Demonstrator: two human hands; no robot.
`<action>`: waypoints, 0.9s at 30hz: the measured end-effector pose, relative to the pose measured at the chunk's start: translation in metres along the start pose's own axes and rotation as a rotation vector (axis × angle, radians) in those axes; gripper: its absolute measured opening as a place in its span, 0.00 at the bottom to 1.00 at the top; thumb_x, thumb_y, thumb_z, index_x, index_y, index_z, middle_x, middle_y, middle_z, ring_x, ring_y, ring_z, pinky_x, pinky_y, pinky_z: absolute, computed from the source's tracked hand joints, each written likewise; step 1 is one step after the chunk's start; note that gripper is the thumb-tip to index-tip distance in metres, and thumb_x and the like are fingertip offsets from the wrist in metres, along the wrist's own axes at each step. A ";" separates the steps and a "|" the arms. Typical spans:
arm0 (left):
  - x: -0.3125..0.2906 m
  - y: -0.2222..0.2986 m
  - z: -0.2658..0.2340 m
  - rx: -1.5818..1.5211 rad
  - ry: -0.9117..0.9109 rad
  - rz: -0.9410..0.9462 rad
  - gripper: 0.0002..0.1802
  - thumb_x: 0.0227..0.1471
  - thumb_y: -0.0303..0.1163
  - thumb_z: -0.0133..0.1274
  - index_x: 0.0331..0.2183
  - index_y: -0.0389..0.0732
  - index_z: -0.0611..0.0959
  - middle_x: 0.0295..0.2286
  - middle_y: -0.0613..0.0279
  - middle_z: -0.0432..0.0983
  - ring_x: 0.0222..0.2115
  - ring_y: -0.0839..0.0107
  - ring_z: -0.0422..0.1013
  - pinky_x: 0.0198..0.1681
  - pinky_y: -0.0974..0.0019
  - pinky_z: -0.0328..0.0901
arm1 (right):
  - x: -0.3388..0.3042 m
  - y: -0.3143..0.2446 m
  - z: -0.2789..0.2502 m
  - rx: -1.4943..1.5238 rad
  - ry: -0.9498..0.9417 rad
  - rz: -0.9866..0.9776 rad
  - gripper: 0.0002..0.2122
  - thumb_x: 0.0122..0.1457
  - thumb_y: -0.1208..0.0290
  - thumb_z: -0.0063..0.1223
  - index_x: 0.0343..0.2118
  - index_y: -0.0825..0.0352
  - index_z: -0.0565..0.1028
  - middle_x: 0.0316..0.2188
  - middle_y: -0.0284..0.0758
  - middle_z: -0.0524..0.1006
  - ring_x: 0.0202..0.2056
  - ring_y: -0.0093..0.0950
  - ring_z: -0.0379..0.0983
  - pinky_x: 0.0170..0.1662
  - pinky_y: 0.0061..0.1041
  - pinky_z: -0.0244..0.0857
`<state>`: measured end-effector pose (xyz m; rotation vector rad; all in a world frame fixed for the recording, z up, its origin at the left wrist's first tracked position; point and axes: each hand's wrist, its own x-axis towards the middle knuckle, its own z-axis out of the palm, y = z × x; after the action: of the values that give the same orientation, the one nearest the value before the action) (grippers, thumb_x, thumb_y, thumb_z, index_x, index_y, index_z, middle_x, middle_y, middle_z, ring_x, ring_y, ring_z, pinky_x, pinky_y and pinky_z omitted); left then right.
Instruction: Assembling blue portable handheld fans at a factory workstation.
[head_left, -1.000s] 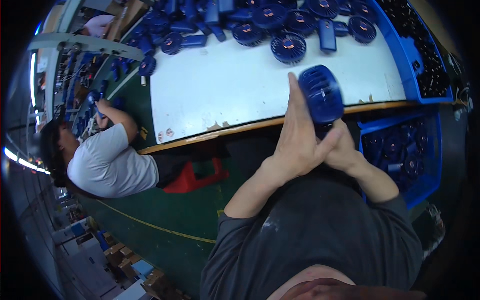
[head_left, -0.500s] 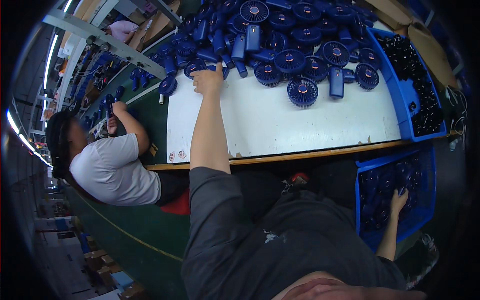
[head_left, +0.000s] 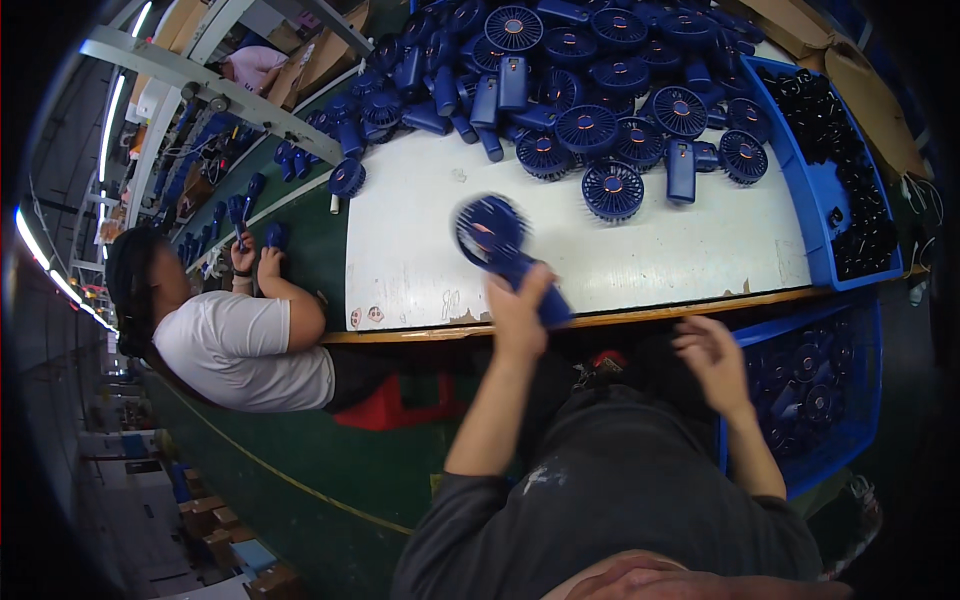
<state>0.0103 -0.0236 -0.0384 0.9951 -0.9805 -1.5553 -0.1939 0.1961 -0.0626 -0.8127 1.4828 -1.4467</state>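
No writing can be read. Two small round stickers (head_left: 375,314) with reddish marks sit at the near left corner of the surface (head_left: 420,240), too small to make out. A pale mark (head_left: 541,477) on the shirt (head_left: 630,480) is equally illegible.

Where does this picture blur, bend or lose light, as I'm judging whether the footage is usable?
Head view: motion smears the fan in the left hand; the front edge of the table bows slightly; the ceiling lights at far left are washed-out white; the lower crate sits in dim shade; the picture's corners go black.
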 end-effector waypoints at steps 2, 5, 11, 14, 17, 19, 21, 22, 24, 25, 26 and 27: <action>-0.042 -0.020 0.026 -0.326 -0.118 -0.008 0.27 0.54 0.35 0.59 0.51 0.36 0.68 0.38 0.54 0.74 0.36 0.65 0.73 0.44 0.60 0.69 | 0.014 -0.005 0.046 0.148 -0.254 0.062 0.26 0.58 0.77 0.56 0.59 0.69 0.62 0.52 0.42 0.70 0.47 0.27 0.72 0.50 0.27 0.67; -0.048 -0.009 0.040 0.249 -0.106 0.297 0.26 0.57 0.41 0.57 0.50 0.36 0.70 0.41 0.55 0.74 0.39 0.65 0.74 0.45 0.59 0.70 | 0.026 -0.020 0.084 -0.102 -0.228 0.033 0.26 0.54 0.68 0.64 0.53 0.72 0.69 0.42 0.40 0.78 0.45 0.26 0.74 0.48 0.27 0.68; -0.018 -0.026 0.040 -0.390 -0.552 -0.673 0.47 0.54 0.68 0.43 0.53 0.32 0.69 0.44 0.44 0.75 0.51 0.49 0.69 0.56 0.47 0.64 | 0.047 -0.054 0.077 -0.898 -0.337 -0.440 0.19 0.56 0.57 0.58 0.36 0.71 0.69 0.32 0.49 0.74 0.30 0.48 0.75 0.31 0.37 0.71; -0.046 -0.025 0.068 -0.512 -0.946 -0.477 0.63 0.44 0.74 0.49 0.64 0.34 0.52 0.64 0.42 0.47 0.65 0.47 0.45 0.67 0.46 0.41 | 0.067 -0.096 0.040 -0.920 -0.466 -0.371 0.20 0.61 0.56 0.51 0.41 0.73 0.70 0.37 0.54 0.74 0.37 0.52 0.74 0.43 0.41 0.69; -0.059 -0.016 0.069 -0.417 -0.851 -0.517 0.37 0.47 0.33 0.65 0.56 0.33 0.68 0.58 0.40 0.61 0.60 0.46 0.58 0.62 0.40 0.53 | 0.120 -0.138 -0.075 -1.118 -0.622 -0.550 0.15 0.61 0.64 0.50 0.43 0.70 0.75 0.36 0.49 0.78 0.40 0.45 0.75 0.46 0.39 0.67; -0.060 -0.013 0.060 -0.467 -0.775 -0.546 0.22 0.45 0.18 0.60 0.44 0.34 0.75 0.43 0.47 0.74 0.50 0.49 0.70 0.51 0.43 0.69 | 0.149 -0.164 -0.149 -1.277 0.207 0.055 0.11 0.57 0.71 0.52 0.40 0.70 0.78 0.37 0.48 0.79 0.40 0.44 0.77 0.44 0.37 0.72; -0.058 -0.007 0.056 -0.569 -0.828 -0.482 0.18 0.45 0.17 0.59 0.40 0.35 0.75 0.35 0.53 0.72 0.42 0.55 0.72 0.44 0.48 0.74 | 0.160 -0.141 -0.234 -1.479 0.523 0.169 0.12 0.55 0.71 0.53 0.41 0.70 0.78 0.43 0.49 0.78 0.44 0.46 0.76 0.46 0.40 0.72; -0.058 -0.005 0.055 -0.559 -0.837 -0.445 0.15 0.45 0.17 0.59 0.38 0.35 0.75 0.32 0.54 0.70 0.37 0.60 0.71 0.37 0.52 0.76 | 0.168 -0.119 -0.267 -1.530 0.507 0.274 0.12 0.55 0.71 0.53 0.41 0.71 0.78 0.43 0.50 0.78 0.44 0.47 0.76 0.47 0.40 0.71; -0.055 -0.006 0.051 -0.524 -0.851 -0.434 0.14 0.46 0.18 0.58 0.37 0.34 0.75 0.31 0.53 0.70 0.36 0.59 0.71 0.33 0.55 0.77 | 0.179 -0.084 -0.319 -1.529 0.541 0.339 0.12 0.52 0.72 0.55 0.39 0.72 0.77 0.39 0.50 0.78 0.41 0.46 0.77 0.45 0.38 0.71; -0.053 -0.004 0.046 -0.501 -0.851 -0.424 0.13 0.46 0.19 0.58 0.37 0.34 0.75 0.30 0.53 0.70 0.35 0.59 0.71 0.31 0.56 0.77 | 0.182 -0.072 -0.333 -1.476 0.590 0.298 0.12 0.50 0.73 0.56 0.37 0.72 0.77 0.35 0.49 0.79 0.38 0.44 0.77 0.43 0.37 0.71; -0.051 -0.002 0.044 -0.387 -0.818 -0.391 0.12 0.47 0.21 0.58 0.35 0.33 0.74 0.31 0.50 0.71 0.33 0.60 0.73 0.27 0.60 0.77 | 0.178 -0.073 -0.329 -1.363 0.614 0.039 0.13 0.50 0.74 0.56 0.40 0.72 0.76 0.34 0.46 0.79 0.35 0.39 0.76 0.42 0.33 0.71; -0.053 0.003 0.043 -0.200 -0.704 -0.405 0.14 0.47 0.21 0.58 0.37 0.32 0.74 0.31 0.52 0.71 0.32 0.61 0.73 0.23 0.63 0.76 | 0.174 -0.083 -0.308 -1.225 0.618 -0.213 0.15 0.50 0.76 0.56 0.42 0.73 0.76 0.34 0.42 0.79 0.31 0.34 0.76 0.40 0.30 0.72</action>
<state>-0.0210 0.0328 -0.0148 0.5142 -1.0950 -2.3810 -0.5535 0.1551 -0.0277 -1.2979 2.9072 -0.8154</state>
